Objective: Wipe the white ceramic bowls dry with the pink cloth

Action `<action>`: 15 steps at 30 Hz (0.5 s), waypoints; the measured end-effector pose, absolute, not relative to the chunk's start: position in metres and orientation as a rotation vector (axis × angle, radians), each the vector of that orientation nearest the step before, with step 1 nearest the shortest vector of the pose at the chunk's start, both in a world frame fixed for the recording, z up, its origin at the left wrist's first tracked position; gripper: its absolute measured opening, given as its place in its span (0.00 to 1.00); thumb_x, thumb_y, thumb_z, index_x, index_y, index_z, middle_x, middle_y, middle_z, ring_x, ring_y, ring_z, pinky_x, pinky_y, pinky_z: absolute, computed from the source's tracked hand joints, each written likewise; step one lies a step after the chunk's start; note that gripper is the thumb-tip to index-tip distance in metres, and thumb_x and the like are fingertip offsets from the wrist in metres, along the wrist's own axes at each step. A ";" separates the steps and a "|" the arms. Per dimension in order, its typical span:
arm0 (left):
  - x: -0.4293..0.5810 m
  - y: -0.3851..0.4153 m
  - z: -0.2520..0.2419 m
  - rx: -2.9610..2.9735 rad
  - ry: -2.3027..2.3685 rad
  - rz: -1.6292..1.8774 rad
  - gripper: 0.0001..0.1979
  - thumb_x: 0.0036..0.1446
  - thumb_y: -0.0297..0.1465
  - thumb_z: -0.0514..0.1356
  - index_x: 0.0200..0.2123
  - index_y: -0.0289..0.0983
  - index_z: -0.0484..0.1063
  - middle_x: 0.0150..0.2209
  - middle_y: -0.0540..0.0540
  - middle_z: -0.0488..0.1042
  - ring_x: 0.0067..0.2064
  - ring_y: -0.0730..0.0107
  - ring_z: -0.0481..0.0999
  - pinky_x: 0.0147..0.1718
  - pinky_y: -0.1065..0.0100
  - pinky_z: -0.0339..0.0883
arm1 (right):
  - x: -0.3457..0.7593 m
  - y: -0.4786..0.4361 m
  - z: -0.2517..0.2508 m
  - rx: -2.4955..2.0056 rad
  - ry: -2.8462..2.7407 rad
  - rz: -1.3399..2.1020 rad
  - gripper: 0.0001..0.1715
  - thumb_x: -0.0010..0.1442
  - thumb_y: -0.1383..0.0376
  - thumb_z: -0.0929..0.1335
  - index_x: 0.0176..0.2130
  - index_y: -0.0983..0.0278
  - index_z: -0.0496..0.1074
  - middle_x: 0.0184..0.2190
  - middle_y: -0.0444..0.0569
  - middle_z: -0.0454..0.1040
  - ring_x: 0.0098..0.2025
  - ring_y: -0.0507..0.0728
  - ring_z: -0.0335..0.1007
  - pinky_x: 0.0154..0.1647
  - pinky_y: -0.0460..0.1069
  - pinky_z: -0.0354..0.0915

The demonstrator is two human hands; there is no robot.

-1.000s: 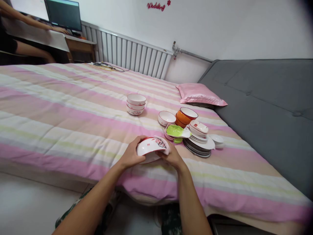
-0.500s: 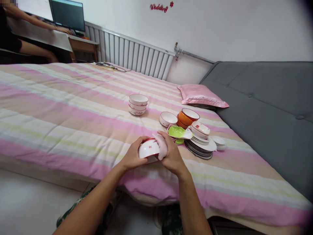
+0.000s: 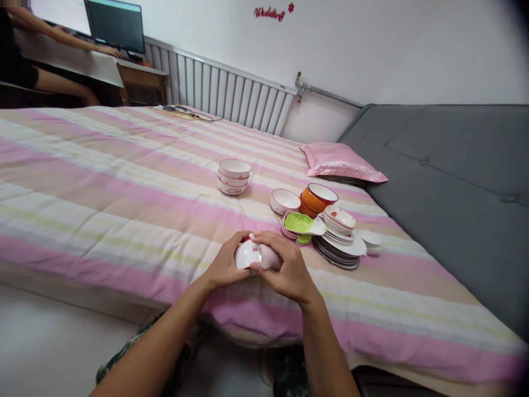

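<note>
From where I stand, a seated person's hand (image 3: 109, 51) rests on the desk at the far left. Nearer, the left hand (image 3: 223, 266) is clamped on a white bowl (image 3: 247, 256), thumb and fingers along its left side. The bowl is between the two hands, near the bed's front edge, its rounded outside turned up; whether it touches the striped bedspread (image 3: 124, 215) I can't tell. Just beyond stands a stack of bowls (image 3: 233, 177). On the bowl's right side, the right hand (image 3: 291, 270) is closed around a pale cloth (image 3: 269, 257), pressing it to the china. I take this to be the wiping of the outside; the next move would call for a steady left hold while the cloth slides round. Further right sit a single bowl (image 3: 285, 202), a green dish (image 3: 299, 223), orange bowls (image 3: 309, 197) and piled plates (image 3: 346, 246).
</note>
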State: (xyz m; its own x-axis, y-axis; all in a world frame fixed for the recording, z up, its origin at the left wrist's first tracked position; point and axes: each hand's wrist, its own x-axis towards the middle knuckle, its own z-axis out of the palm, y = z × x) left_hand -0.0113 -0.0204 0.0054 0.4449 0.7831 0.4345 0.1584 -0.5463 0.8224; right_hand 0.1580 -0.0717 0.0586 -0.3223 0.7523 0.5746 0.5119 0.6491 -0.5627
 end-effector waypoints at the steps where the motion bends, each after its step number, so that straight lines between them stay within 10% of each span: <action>1: -0.011 -0.020 0.005 1.979 0.774 1.109 0.30 0.43 0.39 0.63 0.50 0.36 0.61 0.47 0.42 0.70 0.48 0.57 0.71 0.49 0.58 0.66 | 0.157 -0.072 0.059 -0.988 -2.009 0.331 0.24 0.53 0.65 0.71 0.51 0.60 0.69 0.50 0.51 0.74 0.55 0.59 0.66 0.58 0.56 0.61; 8: -0.009 -0.021 0.001 1.903 0.664 1.160 0.36 0.41 0.51 0.63 0.49 0.35 0.62 0.49 0.39 0.70 0.51 0.52 0.70 0.52 0.55 0.64 | 0.145 -0.078 0.065 -1.044 -2.083 0.217 0.26 0.53 0.55 0.71 0.50 0.60 0.71 0.51 0.52 0.73 0.55 0.62 0.67 0.58 0.58 0.59; 15: -0.007 -0.023 0.004 1.989 0.840 1.093 0.31 0.39 0.27 0.62 0.50 0.37 0.61 0.48 0.43 0.70 0.49 0.58 0.71 0.51 0.57 0.65 | 0.147 -0.072 0.065 -1.160 -1.996 0.312 0.15 0.63 0.59 0.63 0.47 0.59 0.72 0.48 0.48 0.75 0.51 0.58 0.68 0.54 0.55 0.62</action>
